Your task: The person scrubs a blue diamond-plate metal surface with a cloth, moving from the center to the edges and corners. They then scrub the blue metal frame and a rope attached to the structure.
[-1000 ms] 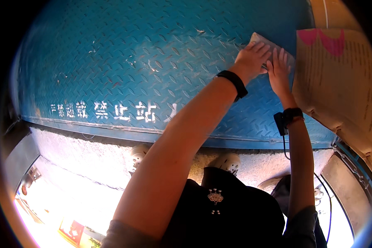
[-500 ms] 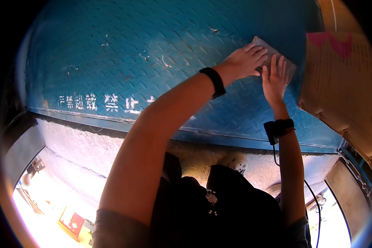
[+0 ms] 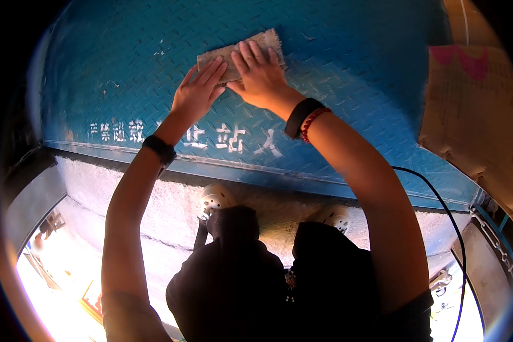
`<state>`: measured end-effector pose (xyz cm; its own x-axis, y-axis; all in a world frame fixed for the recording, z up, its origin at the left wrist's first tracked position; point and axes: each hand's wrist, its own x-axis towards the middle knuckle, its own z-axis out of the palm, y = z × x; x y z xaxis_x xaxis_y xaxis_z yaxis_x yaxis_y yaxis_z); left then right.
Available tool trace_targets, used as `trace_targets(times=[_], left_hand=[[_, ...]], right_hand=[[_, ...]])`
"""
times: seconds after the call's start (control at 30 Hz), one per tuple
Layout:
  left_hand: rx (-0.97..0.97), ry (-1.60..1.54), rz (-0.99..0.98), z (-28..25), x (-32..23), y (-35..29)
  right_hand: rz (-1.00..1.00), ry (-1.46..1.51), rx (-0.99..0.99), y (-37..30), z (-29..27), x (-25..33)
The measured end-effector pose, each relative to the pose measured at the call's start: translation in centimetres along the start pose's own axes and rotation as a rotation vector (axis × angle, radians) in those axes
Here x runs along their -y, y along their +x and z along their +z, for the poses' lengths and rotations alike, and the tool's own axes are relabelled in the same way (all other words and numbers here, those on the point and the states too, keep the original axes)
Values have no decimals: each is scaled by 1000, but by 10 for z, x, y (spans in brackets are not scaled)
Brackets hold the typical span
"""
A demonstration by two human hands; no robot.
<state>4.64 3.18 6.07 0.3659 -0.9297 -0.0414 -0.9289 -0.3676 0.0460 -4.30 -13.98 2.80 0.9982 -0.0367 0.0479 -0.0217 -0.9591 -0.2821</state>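
A folded brownish cloth [image 3: 225,52] lies flat on a blue steel plate [image 3: 347,114] with a raised diamond tread. My left hand [image 3: 196,94] rests on the cloth's left end, palm down and fingers stretched out. Toward its right half, my right hand [image 3: 259,78] presses with fingers flat and spread. The cloth's frayed right edge shows beyond the right fingers; the part beneath both hands is hidden. Both forearms reach forward over the plate's near edge.
A cardboard sheet [image 3: 473,108] with pink marks stands at the right. White painted characters [image 3: 229,138] run along the plate's near side. A black cable [image 3: 451,214] hangs beside my right arm, near a metal chain [image 3: 493,236]. Pale shoes [image 3: 215,199] stand on the concrete below.
Both hands and the cloth have moved left across the plate, from its right side to near the middle. The cloth now tilts the other way. My hands stay flat on it.
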Motion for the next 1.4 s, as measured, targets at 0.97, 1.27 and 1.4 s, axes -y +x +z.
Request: trace_targets(times=[0.97,1.27,1.4], left_hand=[[-54,-308,323,40,-236,155],[-133,9,390,39,-285,152],[-118,34,375,42,-258,146]], right_hand=[[366,-110,82,-214,-80,-199],[625,-112,43,-263,-68,-196],[586,-145,8,-243,-56,-182]])
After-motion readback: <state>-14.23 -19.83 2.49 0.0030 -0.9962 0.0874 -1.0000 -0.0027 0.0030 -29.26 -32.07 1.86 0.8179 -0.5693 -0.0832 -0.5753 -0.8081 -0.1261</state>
